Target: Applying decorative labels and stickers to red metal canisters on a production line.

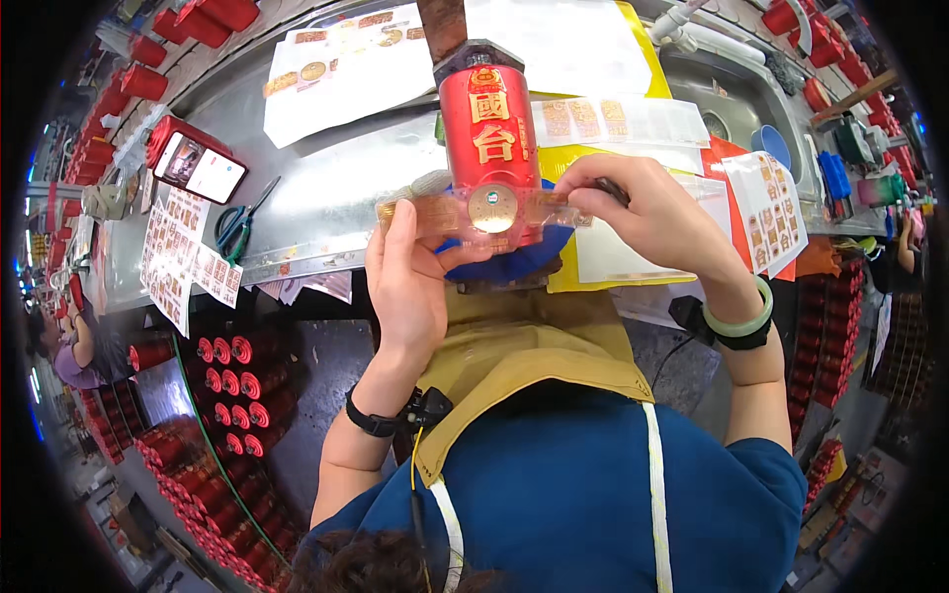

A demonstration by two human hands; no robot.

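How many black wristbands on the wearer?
2: one black wristband behind the left hand; the second black wristband behind the right hand, next to a pale green bangle.

Left hand (409, 287), right hand (647, 206) hold strip (431, 213) across bottle (489, 124).

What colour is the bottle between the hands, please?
The bottle is red with gold characters; see head view.
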